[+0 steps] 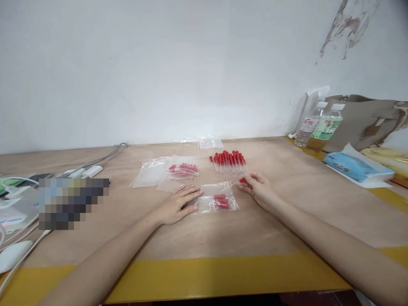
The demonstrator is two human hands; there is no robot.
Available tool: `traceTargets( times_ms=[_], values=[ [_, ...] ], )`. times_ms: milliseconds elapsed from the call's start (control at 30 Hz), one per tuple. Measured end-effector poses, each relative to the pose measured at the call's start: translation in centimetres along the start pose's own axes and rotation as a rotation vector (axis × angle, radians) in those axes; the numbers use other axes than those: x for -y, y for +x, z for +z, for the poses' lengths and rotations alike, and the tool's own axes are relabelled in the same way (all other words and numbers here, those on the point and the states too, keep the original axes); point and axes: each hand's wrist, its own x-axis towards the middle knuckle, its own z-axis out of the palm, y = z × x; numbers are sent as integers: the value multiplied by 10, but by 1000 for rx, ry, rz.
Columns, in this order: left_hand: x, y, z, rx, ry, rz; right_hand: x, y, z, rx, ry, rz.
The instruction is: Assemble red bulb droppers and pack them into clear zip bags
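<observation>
Hands [178, 206] on bag [214, 198] (dropper [239, 181] pinched)

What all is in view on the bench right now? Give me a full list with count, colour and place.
Loose droppers: one pile, red bulbs with clear stems, centre of the table.
Front bag: one, clear, a few red-bulbed droppers inside, under the left hand's fingertips.
Filled bag: one or more, clear with red droppers, left of the pile.
Empty bags: a few, clear, further left; another by the wall.
Water bottles: two, clear, far right.
Handbag: one, beige, behind the bottles.
Tissue pack: one, blue, right.
Cables and adapters: white and grey, left.
Left hand: flat on the front bag's edge.
Right hand: pinching a single dropper.
</observation>
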Motion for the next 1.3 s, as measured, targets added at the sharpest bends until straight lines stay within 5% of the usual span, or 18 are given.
traceTargets(
  times_ms=[133,333,467,700,1000,1300],
  values=[
    [-1,0,0,-22,3,-11,1,-8,4,248,-242,10],
    [-1,0,0,-15,5,-18,1,-10,10,399,-375,5],
    [-1,0,0,-17,6,-9,-2,-7,20,376,-377,52],
    [-3,1,-2,-16,-3,-2,-9,-4,22,436,-595,-182],
    [-2,0,-1,-6,-23,-3,30,74,11,-87,-1233,-429],
    [-5,-1,-4,1,-46,-10,33,132,32,-124,-1425,-375]
  ],
)
